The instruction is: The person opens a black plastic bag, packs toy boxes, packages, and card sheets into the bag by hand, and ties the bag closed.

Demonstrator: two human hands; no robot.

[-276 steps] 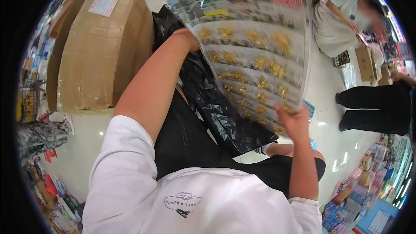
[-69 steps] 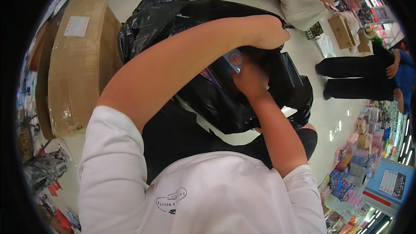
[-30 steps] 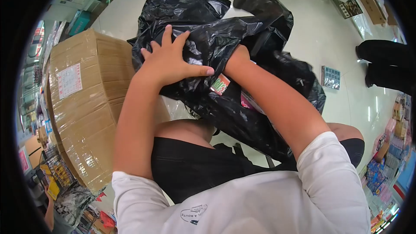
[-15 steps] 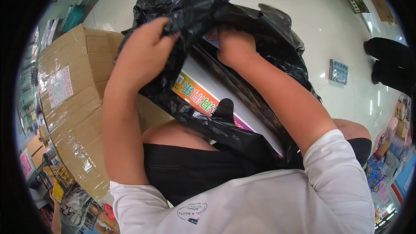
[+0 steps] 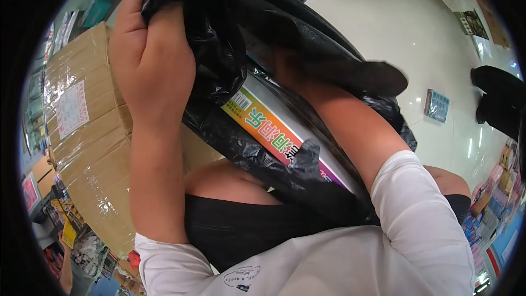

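A large black plastic bag (image 5: pixel 241 137) lies open across my lap. My left hand (image 5: pixel 153 55) is wrapped round its rim at the upper left and holds it up. Inside the bag, a white box with an orange and purple printed side (image 5: pixel 263 131) lies slanted. My right hand (image 5: pixel 290 68) reaches into the bag beyond the box; its fingers are in dark shadow under the plastic, and what they touch is hidden.
A taped cardboard carton (image 5: pixel 87 159) stands at the left. On the tiled floor at the right lies a small blue package (image 5: pixel 436 106), with dark shoes (image 5: pixel 496 98) farther right. Shelves of goods line both sides; another person's arm (image 5: pixel 66 268) shows at the lower left.
My left hand has moved up and left, pulling the bag's rim with it. My right hand is now deeper under the plastic, and more of the box's printed side shows.
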